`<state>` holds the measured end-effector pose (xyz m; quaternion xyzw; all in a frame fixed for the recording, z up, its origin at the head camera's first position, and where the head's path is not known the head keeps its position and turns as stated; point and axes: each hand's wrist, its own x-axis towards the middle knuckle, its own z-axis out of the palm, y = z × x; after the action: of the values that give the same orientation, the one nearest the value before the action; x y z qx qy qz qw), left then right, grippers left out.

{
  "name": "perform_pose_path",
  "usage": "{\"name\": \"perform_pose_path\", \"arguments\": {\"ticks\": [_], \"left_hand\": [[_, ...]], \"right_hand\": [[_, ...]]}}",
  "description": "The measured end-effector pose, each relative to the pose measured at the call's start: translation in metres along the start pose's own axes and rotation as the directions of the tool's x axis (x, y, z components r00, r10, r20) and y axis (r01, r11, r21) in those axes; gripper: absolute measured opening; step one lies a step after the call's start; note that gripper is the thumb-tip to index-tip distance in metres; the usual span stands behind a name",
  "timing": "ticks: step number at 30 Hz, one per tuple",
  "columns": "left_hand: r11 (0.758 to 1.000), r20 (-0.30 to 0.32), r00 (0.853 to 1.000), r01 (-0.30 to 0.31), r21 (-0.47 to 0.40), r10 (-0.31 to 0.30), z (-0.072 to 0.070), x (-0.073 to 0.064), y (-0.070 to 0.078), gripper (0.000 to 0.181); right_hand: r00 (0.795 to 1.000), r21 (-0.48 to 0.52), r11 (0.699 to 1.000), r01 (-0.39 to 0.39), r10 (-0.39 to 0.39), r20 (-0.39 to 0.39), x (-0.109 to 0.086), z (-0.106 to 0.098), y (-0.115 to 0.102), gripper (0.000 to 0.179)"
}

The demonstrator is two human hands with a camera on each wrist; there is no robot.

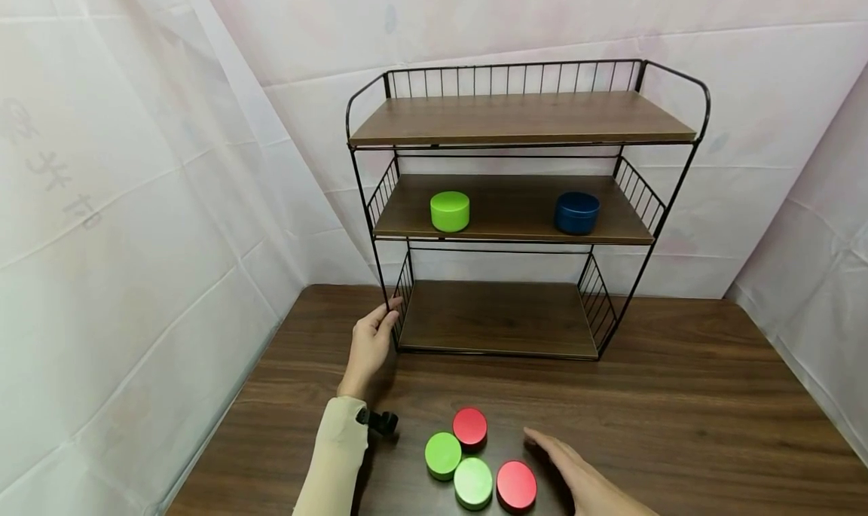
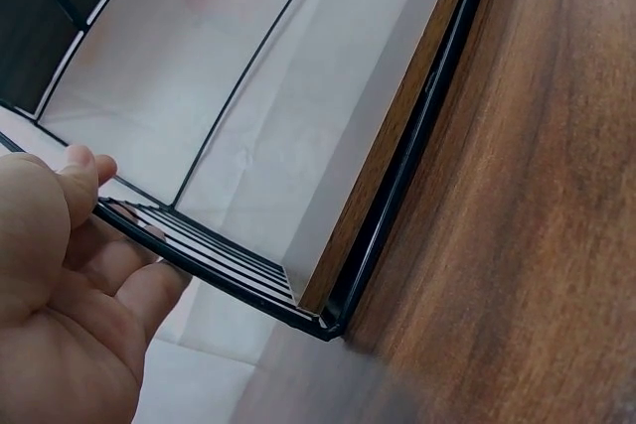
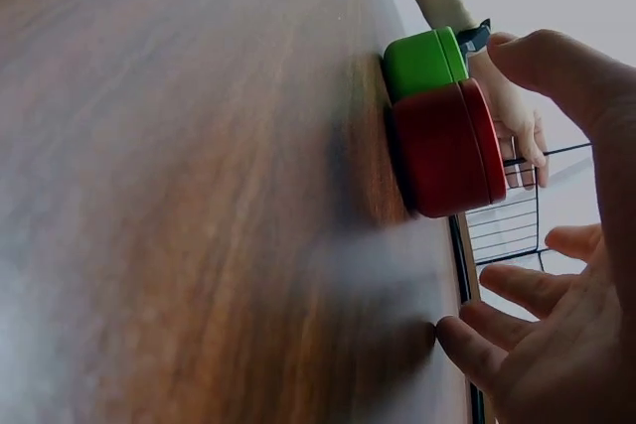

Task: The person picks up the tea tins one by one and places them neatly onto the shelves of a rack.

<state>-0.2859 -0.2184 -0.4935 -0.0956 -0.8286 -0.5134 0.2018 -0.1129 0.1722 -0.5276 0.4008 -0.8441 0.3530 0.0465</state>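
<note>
We see left hand (image 1: 369,344) grasping the left side of the rack (image 1: 522,117) | right hand (image 1: 576,471) released, fingers spread, just beside the nearer red tin (image 1: 517,486) | rack stands on table (image 1: 712,395), green tin (image 1: 450,213) and blue tin (image 1: 577,215) on its middle shelf (image 1: 511,199).

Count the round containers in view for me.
6: a green container left on the middle shelf, a blue container on its right, and four on the table: the back red one, the left green one, the middle green one and the right red one.
</note>
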Motion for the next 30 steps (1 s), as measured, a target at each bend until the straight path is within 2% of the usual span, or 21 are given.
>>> {"name": "perform_pose_path", "arguments": {"ticks": [6, 12, 17, 24, 30], "left_hand": [[1.0, -0.002, 1.0, -0.01, 0.007, 0.01, 0.0, 0.001, 0.0, 0.03], [1.0, 0.001, 1.0, -0.012, 0.003, 0.012, -0.001, 0.001, 0.001, 0.03], [1.0, -0.002, 1.0, 0.002, -0.004, -0.002, 0.0, 0.001, 0.001, 0.029], [1.0, -0.001, 1.0, 0.004, -0.011, -0.004, -0.001, 0.0, 0.001, 0.029], [1.0, -0.007, 1.0, -0.003, -0.017, 0.003, 0.0, 0.001, 0.001, 0.029]], "right_hand": [[0.998, 0.138, 0.989, -0.047, 0.041, 0.049, 0.006, 0.004, 0.0, 0.11], [0.991, 0.173, 0.979, -0.109, 0.092, 0.102, 0.012, 0.006, -0.003, 0.102], [0.972, 0.193, 0.962, -0.191, 0.158, 0.174, 0.017, 0.005, -0.008, 0.093], [0.962, 0.217, 0.953, -0.211, 0.162, 0.221, 0.019, 0.003, -0.008, 0.085], [0.949, 0.265, 0.931, -0.25, 0.181, 0.258, 0.021, 0.002, -0.007, 0.076]]}}
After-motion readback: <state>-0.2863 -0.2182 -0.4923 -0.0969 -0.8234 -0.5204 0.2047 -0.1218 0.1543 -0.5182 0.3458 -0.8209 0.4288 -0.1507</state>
